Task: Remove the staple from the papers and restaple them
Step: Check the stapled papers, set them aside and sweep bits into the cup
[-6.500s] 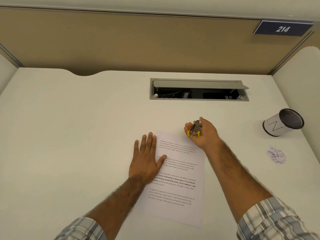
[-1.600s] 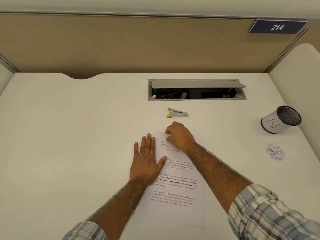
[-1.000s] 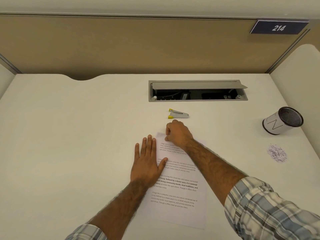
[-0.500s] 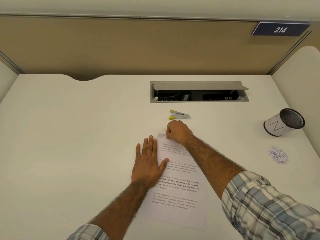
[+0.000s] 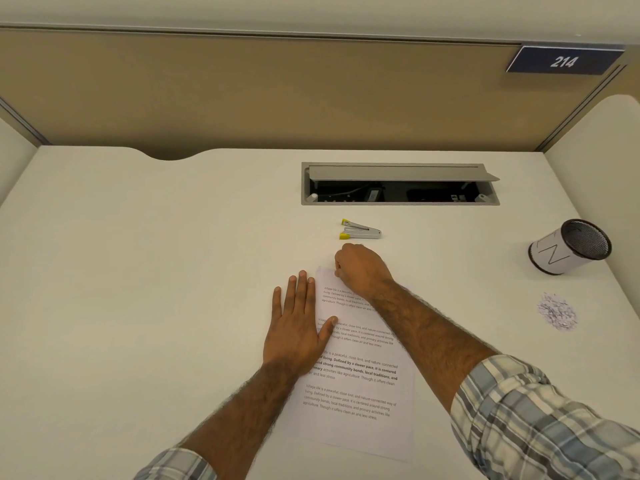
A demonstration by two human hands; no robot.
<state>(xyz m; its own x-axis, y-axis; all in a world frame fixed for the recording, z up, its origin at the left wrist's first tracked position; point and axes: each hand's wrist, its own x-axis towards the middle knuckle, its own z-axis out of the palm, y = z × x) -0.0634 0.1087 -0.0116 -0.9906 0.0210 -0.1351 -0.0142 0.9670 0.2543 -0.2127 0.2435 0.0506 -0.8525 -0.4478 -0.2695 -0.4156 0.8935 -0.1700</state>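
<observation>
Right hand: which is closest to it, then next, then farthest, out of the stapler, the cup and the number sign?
From the right hand:
1. Stapler, just beyond the knuckles on the desk.
2. Cup, tipped over, far off to the right.
3. Number sign, up on the back wall, top right.

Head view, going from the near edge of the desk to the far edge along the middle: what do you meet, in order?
White printed papers → flat left hand → closed right hand → small silver stapler with yellow tips → open grey cable tray.
</observation>
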